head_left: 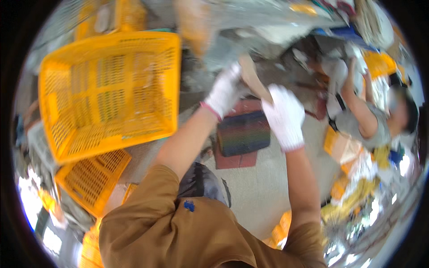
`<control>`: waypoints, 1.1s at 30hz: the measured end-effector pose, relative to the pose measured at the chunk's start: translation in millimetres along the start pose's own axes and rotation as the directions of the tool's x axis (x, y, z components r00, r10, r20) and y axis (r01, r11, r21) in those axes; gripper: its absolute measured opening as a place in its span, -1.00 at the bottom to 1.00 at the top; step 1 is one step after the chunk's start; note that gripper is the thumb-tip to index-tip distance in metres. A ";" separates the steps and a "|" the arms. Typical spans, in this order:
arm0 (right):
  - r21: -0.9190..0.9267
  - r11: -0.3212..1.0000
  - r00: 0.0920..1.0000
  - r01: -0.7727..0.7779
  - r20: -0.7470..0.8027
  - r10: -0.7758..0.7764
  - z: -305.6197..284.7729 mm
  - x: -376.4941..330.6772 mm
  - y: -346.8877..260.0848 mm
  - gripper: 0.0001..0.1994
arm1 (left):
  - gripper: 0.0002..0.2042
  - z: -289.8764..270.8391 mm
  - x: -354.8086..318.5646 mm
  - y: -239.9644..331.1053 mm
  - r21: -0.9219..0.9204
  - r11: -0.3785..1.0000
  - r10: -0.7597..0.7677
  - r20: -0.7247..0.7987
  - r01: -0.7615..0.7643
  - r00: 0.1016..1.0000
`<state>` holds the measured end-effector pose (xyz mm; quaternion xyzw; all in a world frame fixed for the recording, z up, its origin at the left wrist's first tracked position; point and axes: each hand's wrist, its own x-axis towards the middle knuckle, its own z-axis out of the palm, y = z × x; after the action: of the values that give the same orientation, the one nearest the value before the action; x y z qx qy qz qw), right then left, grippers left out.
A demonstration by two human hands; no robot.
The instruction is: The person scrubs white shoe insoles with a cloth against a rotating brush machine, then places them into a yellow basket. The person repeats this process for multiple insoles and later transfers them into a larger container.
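Observation:
A flat, tan, slightly curved strip (254, 80), blurred by motion, spans my two hands. My left hand (225, 91), in a white knit glove with a pink cuff edge, is closed at the strip's upper left side. The lower right end runs into my right hand (284, 117), also white-gloved and closed round it. What the strip is made of or belongs to, I cannot make out. Below the hands lies a dark woven pad with coloured stripes (244, 133), on a red base (237, 161).
A big yellow plastic crate (109, 96) stands at my left, with another yellow crate (96, 178) below it. Clear plastic sheeting (268, 18) heaps up ahead. At right a person in grey (364, 116) sits near yellow and white bags (353, 161).

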<state>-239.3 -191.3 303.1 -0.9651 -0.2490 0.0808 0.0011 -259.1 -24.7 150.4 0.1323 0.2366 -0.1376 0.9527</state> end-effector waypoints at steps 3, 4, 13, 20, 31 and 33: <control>0.605 0.788 0.988 -0.117 0.150 0.032 11.1 -124.1 -22.6 -0.70 | -0.70 -42.1 -135.5 -5.0 0.265 0.963 0.034 0.082 -0.055 0.996; 0.772 0.588 0.949 -0.242 0.313 -0.021 15.8 -157.3 -29.2 -0.57 | -0.74 -52.0 -189.1 -1.6 0.372 0.926 -0.036 -0.066 0.058 0.997; 0.569 0.807 0.834 -0.157 0.514 -0.200 115.5 -353.9 -151.4 -0.44 | -0.66 -66.2 -621.0 82.7 0.626 0.688 0.723 -0.556 -0.367 0.409; 0.680 0.704 0.706 -0.205 0.601 -0.375 122.9 -349.0 -213.6 -0.59 | -0.71 -105.0 -835.2 262.6 0.986 -0.150 0.965 0.129 -0.076 -0.228; 0.760 0.348 0.816 -0.549 0.578 0.026 92.0 -270.9 -359.5 -0.89 | -0.41 -259.8 -899.6 568.5 0.661 0.313 0.852 0.122 0.682 -0.510; 0.728 0.377 0.781 -0.573 0.624 -0.018 83.7 -271.0 -408.6 -0.87 | -0.33 -251.7 -856.7 565.9 0.988 0.075 0.984 -0.053 0.132 -0.168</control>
<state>-682.5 33.1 279.9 -0.7754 0.0192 0.4644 0.4275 -907.9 751.0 458.7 0.7059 0.5345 0.3698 0.2816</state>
